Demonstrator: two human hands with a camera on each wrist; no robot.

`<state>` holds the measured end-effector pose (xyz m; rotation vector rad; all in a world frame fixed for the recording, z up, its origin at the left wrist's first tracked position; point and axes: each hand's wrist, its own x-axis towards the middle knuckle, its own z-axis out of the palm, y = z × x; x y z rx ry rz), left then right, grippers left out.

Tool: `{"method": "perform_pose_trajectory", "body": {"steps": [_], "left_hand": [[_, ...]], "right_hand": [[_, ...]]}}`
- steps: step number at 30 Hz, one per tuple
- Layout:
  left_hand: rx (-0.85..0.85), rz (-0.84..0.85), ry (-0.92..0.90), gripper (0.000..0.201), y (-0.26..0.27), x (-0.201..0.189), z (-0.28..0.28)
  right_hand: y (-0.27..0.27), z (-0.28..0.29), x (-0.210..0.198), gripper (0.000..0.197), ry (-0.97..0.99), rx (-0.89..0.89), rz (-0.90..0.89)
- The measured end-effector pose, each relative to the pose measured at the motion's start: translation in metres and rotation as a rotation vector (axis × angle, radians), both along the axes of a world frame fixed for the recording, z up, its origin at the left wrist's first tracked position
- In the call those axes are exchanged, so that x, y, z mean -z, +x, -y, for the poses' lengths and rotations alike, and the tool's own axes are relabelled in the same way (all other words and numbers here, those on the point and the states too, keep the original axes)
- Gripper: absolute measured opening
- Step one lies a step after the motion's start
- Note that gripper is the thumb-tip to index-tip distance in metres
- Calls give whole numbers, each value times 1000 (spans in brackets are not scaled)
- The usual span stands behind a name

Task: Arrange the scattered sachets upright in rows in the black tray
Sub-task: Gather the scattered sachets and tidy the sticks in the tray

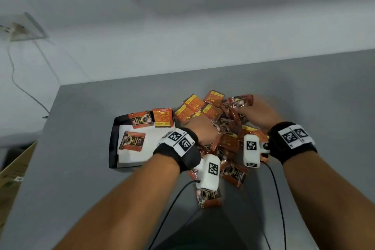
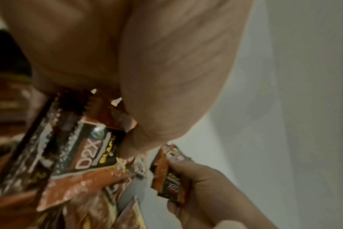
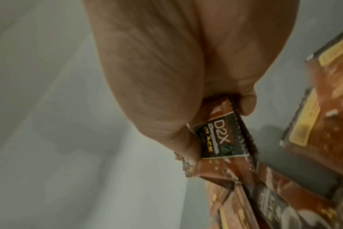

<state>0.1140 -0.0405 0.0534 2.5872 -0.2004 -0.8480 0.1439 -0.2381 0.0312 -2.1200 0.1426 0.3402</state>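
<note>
- Looking down from the head view, both hands are over a loose pile of sachets (image 1: 221,126) on the grey table (image 1: 81,178), just right of the black tray (image 1: 113,146).
- The left hand (image 1: 203,130) rests knuckles-up on the pile's left part; its fingers are hidden from this view, so its hold cannot be told here.
- The right hand (image 1: 261,113) is at the far right of the pile, fingers closed on a dark red sachet (image 1: 240,101) that sticks out to the left of its fingertips.
- Three sachets show in the tray: two at its far edge (image 1: 151,119), leaning or flat I cannot tell, and one lying flat on the white liner (image 1: 133,141).
- The pile holds well over ten sachets; blur and overlap prevent an exact count.
- From the left wrist view, the left hand (image 2: 127,65) has fingers curled round a bunch of sachets (image 2: 82,148) that fan out below the palm; at least two are in it.
- The right hand (image 2: 212,190) appears there too, pinching its sachet (image 2: 170,175) by one side.
- From the right wrist view, the right hand (image 3: 166,69) pinches one sachet (image 3: 223,137) between thumb and a finger, the pack jutting beyond the fingertips, with more sachets (image 3: 323,124) lying past it.
</note>
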Motion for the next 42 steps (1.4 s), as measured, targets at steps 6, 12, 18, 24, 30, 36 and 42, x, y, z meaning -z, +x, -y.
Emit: {"method": "perform_pose_trajectory", "body": {"steps": [6, 12, 18, 24, 30, 36, 42], "left_hand": [[-148, 18, 102, 24, -17, 18, 16], [-109, 99, 149, 18, -23, 16, 19], [-224, 193, -84, 27, -15, 10, 7], [-201, 369, -312, 25, -17, -24, -18], [-180, 391, -367, 50, -32, -49, -64], [-161, 408, -267, 40, -51, -44, -131], [-29, 410, -118, 41, -76, -23, -181]], "right_hand": [[-65, 14, -24, 15, 203, 46, -107], [-105, 9, -2, 18, 55, -44, -156], [-116, -21, 9, 39, -228, -289, -103], [-110, -45, 14, 73, -415, -540, -22], [-109, -49, 24, 68, -571, -606, 20], [-110, -33, 12, 34, -446, -611, 64], [-103, -72, -53, 15, -222, -494, 210]]}}
